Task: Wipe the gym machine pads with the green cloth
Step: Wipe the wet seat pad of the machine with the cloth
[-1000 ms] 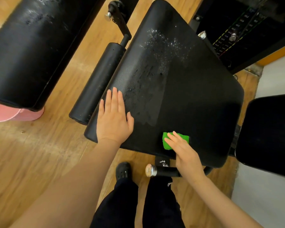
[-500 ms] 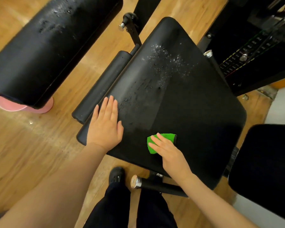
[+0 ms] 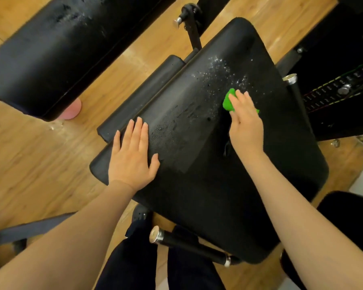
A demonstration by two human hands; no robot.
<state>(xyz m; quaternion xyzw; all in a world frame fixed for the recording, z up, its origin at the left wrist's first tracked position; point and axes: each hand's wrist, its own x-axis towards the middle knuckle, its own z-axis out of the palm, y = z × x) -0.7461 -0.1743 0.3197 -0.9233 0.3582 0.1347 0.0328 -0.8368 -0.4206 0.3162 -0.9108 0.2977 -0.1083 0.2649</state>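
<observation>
The right hand [image 3: 244, 120] pressed the cloth [image 3: 228, 101] flat-fingered onto the pad [image 3: 239, 174], just below its white droplets [image 3: 222, 70], likely to mop them. The left hand [image 3: 132, 155] lay open on the pad's near-left corner, apparently bracing.

Left hand [image 3: 132, 158] flat, fingers straight — right hand [image 3: 246, 120] palm-down, arm outstretched.

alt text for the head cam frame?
Right hand presses a green cloth onto a black seat pad speckled with white droplets; left hand lies flat near the pad's left edge. Wooden floor below.
</observation>
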